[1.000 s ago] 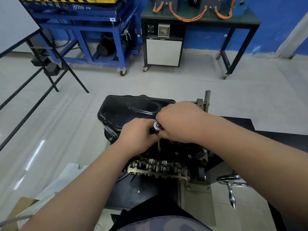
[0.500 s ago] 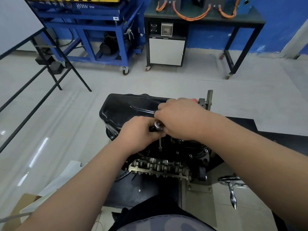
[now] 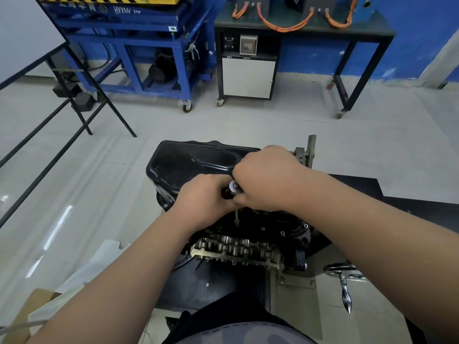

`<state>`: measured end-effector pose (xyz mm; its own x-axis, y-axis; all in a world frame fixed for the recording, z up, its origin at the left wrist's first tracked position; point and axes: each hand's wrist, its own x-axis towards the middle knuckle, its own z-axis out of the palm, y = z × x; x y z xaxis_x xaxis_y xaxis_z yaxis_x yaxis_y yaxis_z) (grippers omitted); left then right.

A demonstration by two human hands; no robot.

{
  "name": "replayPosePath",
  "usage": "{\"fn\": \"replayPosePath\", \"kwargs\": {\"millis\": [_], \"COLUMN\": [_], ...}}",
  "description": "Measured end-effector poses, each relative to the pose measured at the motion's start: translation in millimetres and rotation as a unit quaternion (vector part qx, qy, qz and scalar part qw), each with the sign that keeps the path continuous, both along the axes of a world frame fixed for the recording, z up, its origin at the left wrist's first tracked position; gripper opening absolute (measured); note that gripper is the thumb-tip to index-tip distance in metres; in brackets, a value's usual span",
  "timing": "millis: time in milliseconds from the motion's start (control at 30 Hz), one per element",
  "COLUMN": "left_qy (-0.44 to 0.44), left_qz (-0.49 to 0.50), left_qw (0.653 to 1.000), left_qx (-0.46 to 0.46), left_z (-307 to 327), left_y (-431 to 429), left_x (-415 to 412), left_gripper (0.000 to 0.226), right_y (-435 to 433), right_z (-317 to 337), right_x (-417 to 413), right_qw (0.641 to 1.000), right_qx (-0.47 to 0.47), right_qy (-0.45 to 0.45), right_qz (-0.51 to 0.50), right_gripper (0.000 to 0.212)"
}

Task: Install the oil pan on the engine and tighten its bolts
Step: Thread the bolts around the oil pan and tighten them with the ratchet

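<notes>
A: Forearms come first, both bare, reaching forward over the grey metal engine block [image 3: 238, 249] clamped on its stand. What are the hands doing?

B: The left hand [image 3: 201, 197] is curled closed around the dark handle of a chrome-headed ratchet wrench [image 3: 234, 186]. The right hand [image 3: 268, 180] is folded over the head, probably to steady it and press the thin steel extension shaft [image 3: 236, 217] straight down onto a bolt.

A: Where is the pan?

B: The glossy black pressed-steel oil pan [image 3: 188, 162] already sits on top of the upturned engine. The shaft meets its near flange, where other small bolt heads [image 3: 282, 233] show.

A: So this is tightening?

B: I judge so. Beyond stand a blue wheeled steel frame [image 3: 139, 58] and a black workbench [image 3: 303, 31], well apart.
</notes>
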<state>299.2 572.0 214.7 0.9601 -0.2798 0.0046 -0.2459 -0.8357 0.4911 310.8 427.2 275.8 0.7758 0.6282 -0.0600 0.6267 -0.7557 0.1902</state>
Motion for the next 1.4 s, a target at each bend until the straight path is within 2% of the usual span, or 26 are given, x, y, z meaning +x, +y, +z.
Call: {"fn": "replayPosePath", "kwargs": {"millis": [67,133,233,300,400,500,567,667,733,833,933,1000,1067,1133,1167,1267,1400], "left_qy": [-0.02,-0.02,-0.01,-0.01,-0.018,-0.018,-0.013,-0.025,-0.033,-0.035,-0.039,-0.04,-0.048,-0.056,-0.06,-0.069,-0.082], "left_qz": [-0.001,-0.007,-0.025,-0.029,-0.011,-0.015,-0.014,-0.013,-0.01,-0.019,-0.023,-0.031,-0.046,-0.044,-0.036,-0.012,-0.007], "left_qw": [0.999,0.999,1.0,1.0,1.0,0.998,0.999,0.999,0.999,0.996,0.994,0.995,0.995,0.994,0.994,0.99,0.988], "left_qx": [0.038,0.036,-0.001,0.004,0.021,0.05,0.031,0.029,0.039,0.078,0.101,0.08,0.077,0.081,0.081,0.119,0.131], "left_z": [-1.9,-3.2,-3.1,-2.3,-1.6,-2.3,-4.1,-5.1,-4.8,-4.6,-6.4,-6.7,-7.0,-7.7,-7.7,-9.8,-13.3], "left_y": [-1.3,-0.2,3.4,3.5,0.8,0.1,1.1,0.7,-0.3,-2.1,-3.2,-2.9,-2.6,-1.9,-2.1,-6.5,-7.6], "left_x": [-1.4,-1.0,0.4,0.6,1.2,2.6,2.3,1.1,1.4,1.6,1.9,2.2,2.0,2.0,1.8,1.1,0.3], "left_gripper": [0.01,0.009,0.021,0.021,0.021,0.01,0.019,0.028,0.029,0.023,0.03,0.037,0.038,0.036,0.035,0.034,0.034], "right_y": [2.4,2.0,0.3,0.4,4.2,4.3,1.9,-2.3,-2.5,1.8,1.2,-1.8,-4.7,-5.0,-3.5,0.0,-1.0], "right_z": [-3.4,-5.2,-3.9,-1.2,-0.1,-1.3,-1.7,0.2,1.8,-0.8,-2.4,-1.0,-0.7,-1.2,-0.9,-4.0,-7.1], "right_x": [-6.4,-7.7,0.9,3.5,-1.8,-5.9,-2.3,7.1,6.2,-3.2,-4.7,-0.8,3.5,3.7,1.7,-6.9,-9.5], "right_qw": [0.999,0.998,1.0,1.0,0.999,0.997,0.999,0.999,0.999,0.999,0.999,0.999,0.999,0.998,0.999,1.0,0.998], "right_qx": [0.014,0.023,0.008,-0.004,-0.004,0.01,0.009,-0.009,-0.014,-0.004,0.003,0.009,0.012,0.001,-0.001,0.007,0.013], "right_qy": [-0.01,-0.001,0.005,-0.005,-0.009,0.004,0.018,0.032,0.028,0.013,0.021,0.033,0.033,0.018,0.011,-0.001,-0.001], "right_qz": [-0.04,-0.055,-0.003,0.007,-0.035,-0.07,-0.043,0.029,0.023,-0.033,-0.043,-0.008,0.036,0.057,0.049,-0.021,-0.056], "right_gripper": [0.042,0.042,0.022,0.019,0.036,0.043,0.036,0.015,0.018,0.041,0.045,0.036,0.017,0.014,0.015,0.041,0.044]}}
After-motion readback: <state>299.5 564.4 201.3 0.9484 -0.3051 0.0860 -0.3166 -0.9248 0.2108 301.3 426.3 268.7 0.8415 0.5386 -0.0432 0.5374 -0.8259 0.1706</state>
